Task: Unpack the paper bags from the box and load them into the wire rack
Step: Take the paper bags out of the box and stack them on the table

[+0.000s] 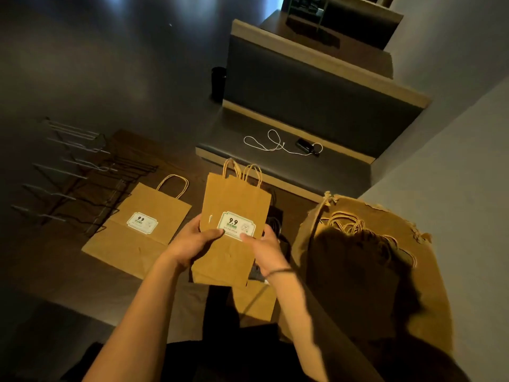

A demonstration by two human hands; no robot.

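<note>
Nearest the person, both hands held one flat paper bag (234,216) up off the tabletop (55,257). The left hand (197,238) gripped the bag's left edge, thumb lying across the front just under the printed label (237,226). The right hand (264,249) gripped the right edge, thumb on the label's lower right corner; the fingers of both went behind the paper and could not be seen. Both forearms rose from the near edge and met at the bag's lower half. The bag's long axis ran away from the person, twisted handles (243,172) at the far end, so both grips sat on the short sides near the bottom fold.

Just left of it a second bag (137,230) lay flat on the tabletop, handle pointing toward the far edge. Beyond that bag, toward the far left corner, stood the wire rack (80,183), its prongs reaching leftward. The rack therefore lay forward and left of the held bag, nearer the left hand, and I judged the bag would have to travel that way. To the right stood the torn cardboard box (371,271), more handles showing inside.
</note>
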